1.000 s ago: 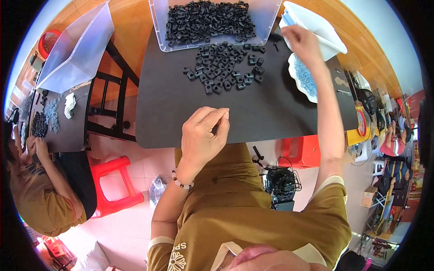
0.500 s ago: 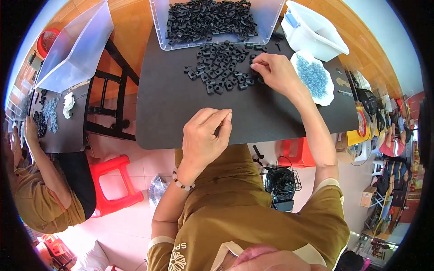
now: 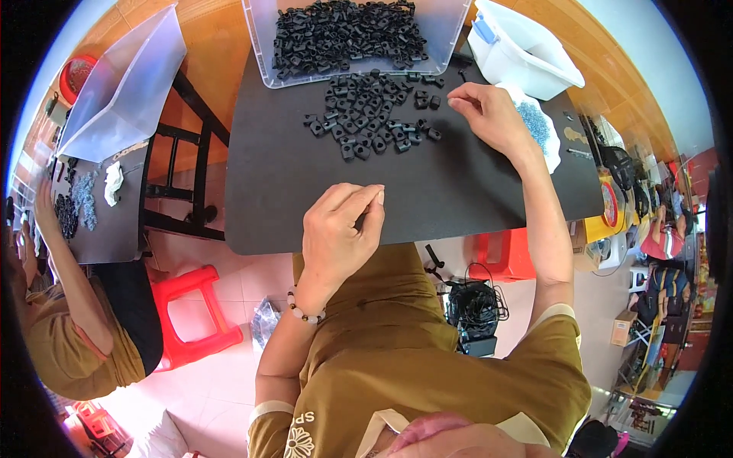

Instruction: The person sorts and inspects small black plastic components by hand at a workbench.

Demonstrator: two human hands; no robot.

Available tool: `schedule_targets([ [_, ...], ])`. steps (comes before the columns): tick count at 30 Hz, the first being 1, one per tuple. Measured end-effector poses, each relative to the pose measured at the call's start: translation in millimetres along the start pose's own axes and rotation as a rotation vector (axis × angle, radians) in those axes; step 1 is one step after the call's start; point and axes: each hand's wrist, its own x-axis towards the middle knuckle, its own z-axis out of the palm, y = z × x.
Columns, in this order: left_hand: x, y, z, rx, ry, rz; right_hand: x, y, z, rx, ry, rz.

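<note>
My left hand [image 3: 341, 229] hovers over the near edge of the dark table [image 3: 282, 206], thumb and fingertips pinched together; whatever lies between them is hidden or too small to name. Farther back on the right, my right hand [image 3: 492, 114] is raised over the tabletop with its thumb and index finger closed, and I cannot make out anything in them. Just left of it lies a loose pile of small black plastic parts with holes [image 3: 366, 122]. Partly behind my right hand and wrist sits a white scalloped plate [image 3: 553, 156] of tiny clear-blue pieces [image 3: 534, 126].
A clear bin [image 3: 263, 65] full of black parts [image 3: 351, 38] stands at the back. Right of it is a white tub [image 3: 527, 57]. At the left, another person [image 3: 84, 320] works at a second table [image 3: 122, 221]. A red stool [image 3: 198, 313] stands on the floor.
My right hand has drawn away from the black parts toward the plate, uncovering several of them. My left hand stays pinched in nearly the same place.
</note>
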Motion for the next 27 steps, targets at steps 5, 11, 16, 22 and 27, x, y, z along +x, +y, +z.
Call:
schedule_targets([
  [5,0.3,1.1,-0.8,0.013,0.002,0.01,14.5,-8.6,5.5,0.0,-0.075,-0.038],
  [11,1.6,2.2,0.1,0.027,0.017,0.066,53.0,-16.6,35.4,0.089,-0.068,-0.221],
  [16,0.6,1.4,-1.4,0.033,0.01,0.057,66.1,-38.3,58.3,0.178,-0.083,-0.19],
  [22,1.7,2.4,-1.9,0.029,0.014,0.081,59.8,-39.3,56.0,-0.014,-0.164,-0.233],
  [27,2.2,0.3,-1.8,0.022,0.018,0.08,48.4,-35.4,42.0,-0.086,-0.277,-0.181],
])
